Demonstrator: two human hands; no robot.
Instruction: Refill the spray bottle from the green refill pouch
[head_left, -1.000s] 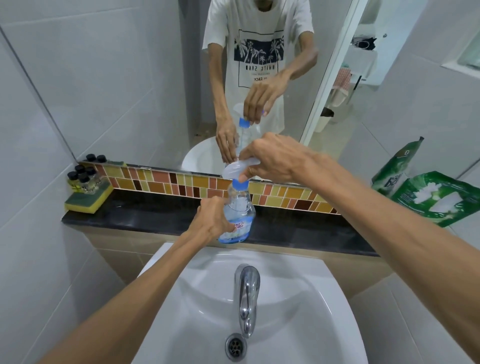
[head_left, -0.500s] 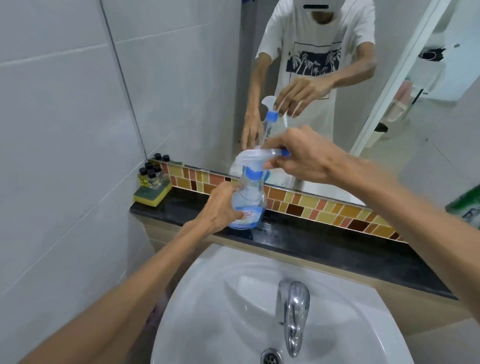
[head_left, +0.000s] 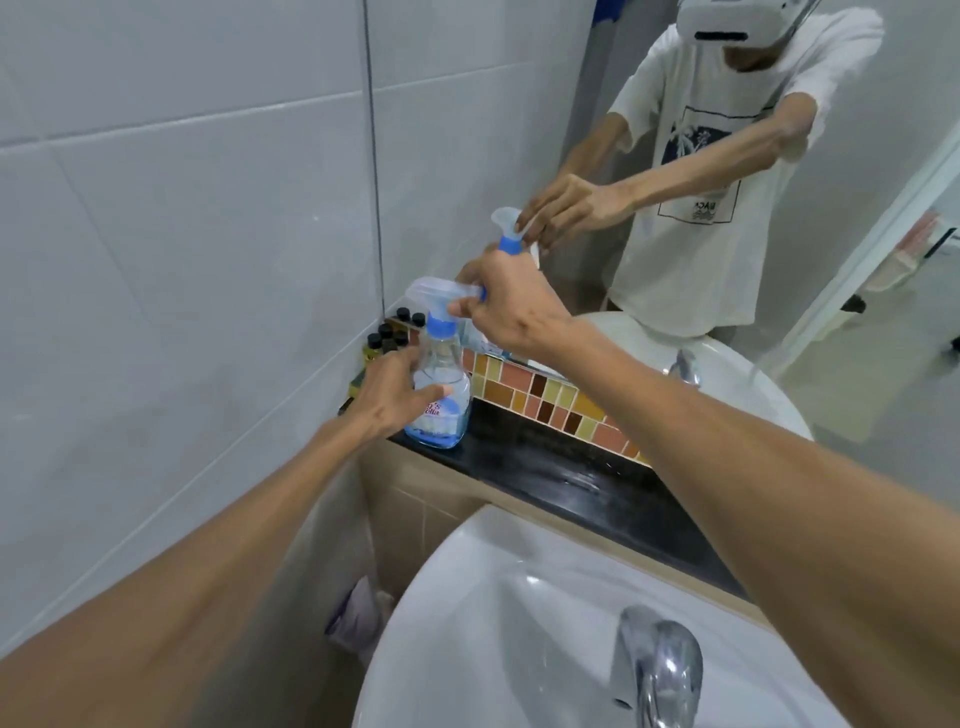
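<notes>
A clear spray bottle (head_left: 441, 400) with a blue collar and a little blue liquid at the bottom stands upright on the black ledge (head_left: 545, 467), near the left wall. My left hand (head_left: 395, 395) wraps around the bottle's body. My right hand (head_left: 509, 306) grips the translucent spray head (head_left: 431, 291) on top, fingers pinched around its front end. The green refill pouch is out of view.
Several small dark-capped bottles (head_left: 387, 335) stand in the ledge's left corner behind the spray bottle. A mosaic tile strip (head_left: 545, 395) and a mirror (head_left: 727, 208) back the ledge. The white basin (head_left: 519, 623) with a chrome tap (head_left: 654, 670) lies below.
The view has swung left, so the pouch left the frame. Both hands keep hold of the bottle and spray head; the bottle now sits nearer the left corner.
</notes>
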